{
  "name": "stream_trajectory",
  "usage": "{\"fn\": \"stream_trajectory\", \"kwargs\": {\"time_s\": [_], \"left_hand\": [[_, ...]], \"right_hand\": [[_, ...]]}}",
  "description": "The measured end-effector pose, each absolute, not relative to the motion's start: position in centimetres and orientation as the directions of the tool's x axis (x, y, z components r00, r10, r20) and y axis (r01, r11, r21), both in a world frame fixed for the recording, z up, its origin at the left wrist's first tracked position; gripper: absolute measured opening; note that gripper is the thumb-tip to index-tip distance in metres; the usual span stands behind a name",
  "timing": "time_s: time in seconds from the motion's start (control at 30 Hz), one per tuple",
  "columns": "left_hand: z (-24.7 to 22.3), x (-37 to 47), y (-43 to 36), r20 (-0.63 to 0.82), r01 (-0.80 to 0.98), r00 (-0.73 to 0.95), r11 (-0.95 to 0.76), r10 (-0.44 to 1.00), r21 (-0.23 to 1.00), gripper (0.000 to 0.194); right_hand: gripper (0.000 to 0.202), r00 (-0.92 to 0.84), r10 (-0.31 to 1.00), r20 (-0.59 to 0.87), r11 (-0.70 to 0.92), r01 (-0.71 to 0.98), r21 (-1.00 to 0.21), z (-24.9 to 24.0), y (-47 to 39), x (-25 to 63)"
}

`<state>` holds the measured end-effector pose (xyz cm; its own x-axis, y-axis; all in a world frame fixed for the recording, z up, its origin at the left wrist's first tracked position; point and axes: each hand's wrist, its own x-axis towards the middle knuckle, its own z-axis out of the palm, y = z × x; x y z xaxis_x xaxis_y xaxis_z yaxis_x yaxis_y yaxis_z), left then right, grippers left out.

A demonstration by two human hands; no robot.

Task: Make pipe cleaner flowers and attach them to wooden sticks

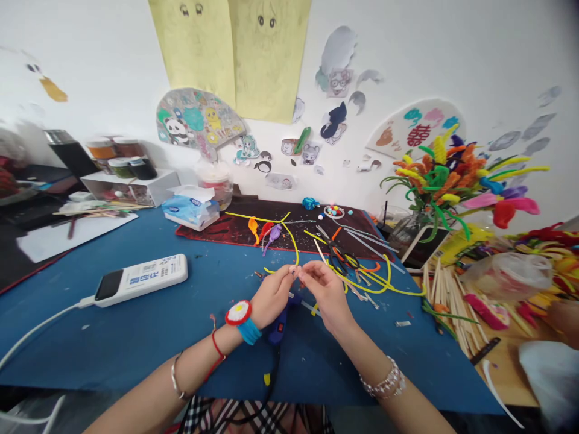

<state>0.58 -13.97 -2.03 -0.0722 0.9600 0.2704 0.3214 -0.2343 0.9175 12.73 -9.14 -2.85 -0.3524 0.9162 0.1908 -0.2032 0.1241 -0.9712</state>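
My left hand (274, 292) and my right hand (323, 295) meet fingertip to fingertip above the blue mat, both closed in a pinch. Whatever they pinch is tiny and mostly covered by the fingers. A yellow pipe cleaner (296, 241) curves down to the fingertips; whether it is held or lies behind them I cannot tell. Beneath my hands lies a blue glue gun (281, 325) with a red switch, partly hidden by my left hand. Black-handled scissors (337, 256) rest beyond my right hand among loose pipe cleaners.
Orange and purple pipe-cleaner pieces (272, 238) lie on the dark mat (203, 232). At left are a white power bank (145, 280) with a cable and a tissue pack (190, 208). To the right stand a pipe-cleaner bouquet (446, 175), a phone (423, 247) and wooden sticks (452, 301).
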Motion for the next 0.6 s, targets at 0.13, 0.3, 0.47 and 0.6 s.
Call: {"fn": "stream_trajectory", "kwargs": {"time_s": [0.13,0.3,0.47,0.6], "left_hand": [[-2.08,0.61,-14.01,0.168,0.219,-0.067,-0.149,0.984,0.964,0.024],[-2.02,0.56,-13.95,0.088,0.072,-0.032,-0.085,0.996,0.994,0.023],[-1.74,0.35,-13.8,-0.035,-0.017,0.026,0.035,0.999,0.999,0.028],[-1.78,0.44,-13.78,0.03,0.024,-0.007,-0.03,1.0,0.999,0.024]], "right_hand": [[0.016,-0.363,0.91,0.201,0.133,-0.204,-0.97,-2.83,-9.15,12.69],[0.016,-0.362,0.91,0.2,0.145,-0.172,-0.974,-2.78,-9.13,12.68],[0.017,-0.378,0.904,0.201,0.157,-0.143,-0.977,-2.84,-9.17,12.71],[0.017,-0.355,0.912,0.204,0.16,-0.151,-0.976,-3.02,-9.14,12.71]]}}
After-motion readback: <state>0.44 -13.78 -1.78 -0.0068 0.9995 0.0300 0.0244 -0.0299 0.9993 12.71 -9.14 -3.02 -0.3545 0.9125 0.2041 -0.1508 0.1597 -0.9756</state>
